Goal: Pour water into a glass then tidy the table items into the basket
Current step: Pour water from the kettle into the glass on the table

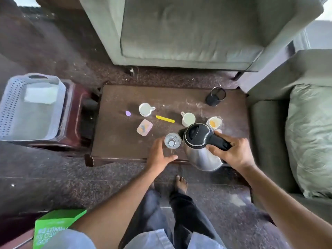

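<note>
A steel kettle with a black lid and handle hangs above the near right part of the low brown table, spout towards a clear glass. My right hand grips the kettle's black handle. My left hand curls around the near left side of the glass, fingers apart; whether it touches the glass is unclear. Two white mugs, a cup with orange residue, a yellow stick, a pink packet, a small purple piece and a black cup lie on the table.
A grey perforated basket holding a white cloth stands on a dark stool left of the table. A grey armchair is behind the table and a sofa with a green cushion to the right. A green box sits at bottom left.
</note>
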